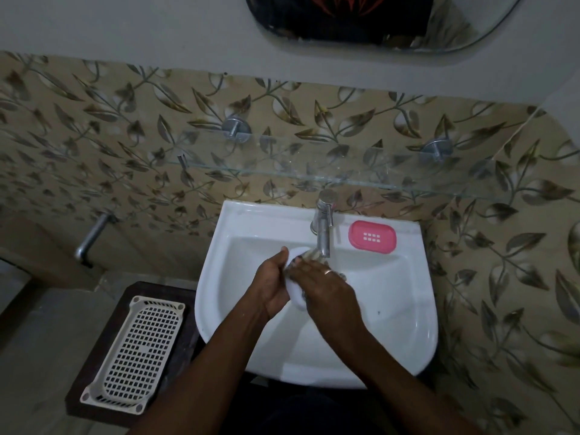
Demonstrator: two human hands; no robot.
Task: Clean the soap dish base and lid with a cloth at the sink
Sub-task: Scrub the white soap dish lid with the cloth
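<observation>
At frame centre, left hand (272, 287) is gripping the white lid (295, 295), right hand (326, 293) pressing cloth (309, 257) on it; pink base (372, 237) is waiting upper right.

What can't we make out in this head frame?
- White lid, head view: mostly covered by left hand and right hand; shape unclear.
- Cloth: only a scrap shows near the tap; each hand's grip is hidden.
- Water flow: too dim to tell.
- Mirror: cut off by the top edge.
- Pink base: dirt too small to judge.
</observation>
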